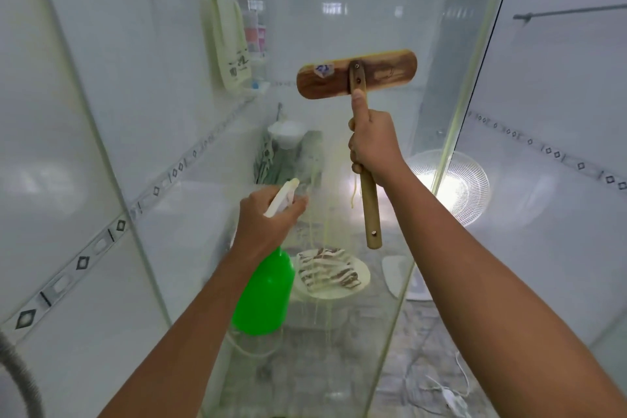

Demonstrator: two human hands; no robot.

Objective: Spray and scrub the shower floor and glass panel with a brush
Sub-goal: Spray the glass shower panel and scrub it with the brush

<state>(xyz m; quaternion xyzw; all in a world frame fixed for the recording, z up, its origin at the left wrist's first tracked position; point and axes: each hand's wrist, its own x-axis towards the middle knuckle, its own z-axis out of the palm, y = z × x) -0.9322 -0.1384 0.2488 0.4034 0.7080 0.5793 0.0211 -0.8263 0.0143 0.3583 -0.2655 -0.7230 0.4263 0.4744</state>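
Observation:
My right hand (373,146) grips the wooden handle of a brush (356,78), thumb up along the shaft. The flat wooden brush head lies against the glass panel (325,153) at about chest height. My left hand (268,217) holds a green spray bottle (266,292) by its white trigger head, nozzle aimed at the glass lower left of the brush. Yellowish liquid runs down the glass in thin streaks below the brush. Tiled floor (339,366) shows through the glass.
Behind the glass stand a toilet with a striped cloth (327,273) on its lid, a white fan (454,187), a scale and a white cable on the floor. A towel (227,41) hangs from a rail on the left wall. A grey hose (20,380) is at bottom left.

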